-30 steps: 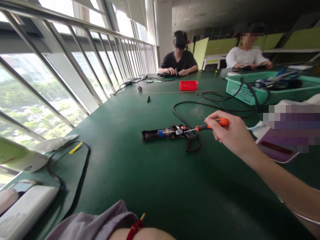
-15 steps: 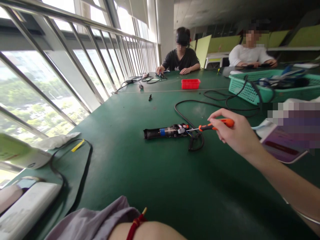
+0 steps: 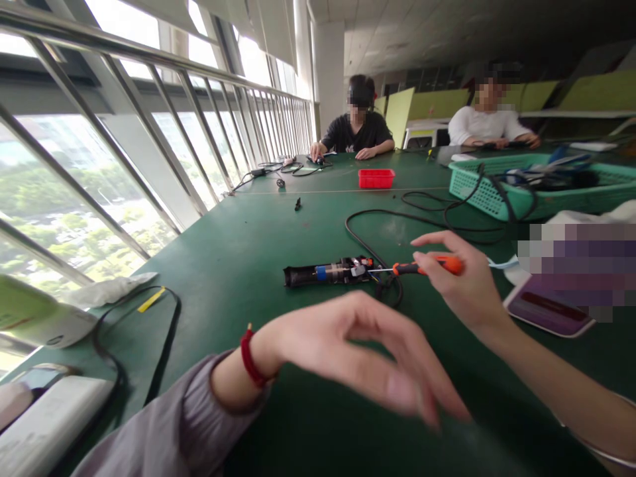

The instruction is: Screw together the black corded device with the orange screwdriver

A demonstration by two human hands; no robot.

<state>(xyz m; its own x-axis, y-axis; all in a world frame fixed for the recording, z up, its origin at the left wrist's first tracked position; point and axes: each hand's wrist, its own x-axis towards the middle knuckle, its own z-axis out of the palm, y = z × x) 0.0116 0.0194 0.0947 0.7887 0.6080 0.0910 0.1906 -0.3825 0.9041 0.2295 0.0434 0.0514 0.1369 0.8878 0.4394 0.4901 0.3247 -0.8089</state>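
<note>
My right hand (image 3: 460,281) grips an orange and black screwdriver (image 3: 427,265), its index finger lifted off the handle. The screwdriver's tip meets the wired end of an opened black tool body (image 3: 328,272), which shows a silver motor with a blue band. This body lies on the green table (image 3: 223,324), and a black power cord (image 3: 368,235) runs from its right end. Nearer to me, my left hand (image 3: 358,358) hovers over the table with fingers stretched out and nothing in them. Its fingertips are slightly blurred. A red bracelet circles the left wrist.
A red tray (image 3: 376,179) and a small black part (image 3: 297,204) lie farther back. To the right stand a green basket (image 3: 477,193) of tools and a purple-screened device (image 3: 551,305). A white box (image 3: 59,414) is at the left. Two people sit across the table.
My left hand has risen from the bottom edge into view, over the table in front of the tool body. My right hand still holds the screwdriver at the same end. The view has tilted slightly.
</note>
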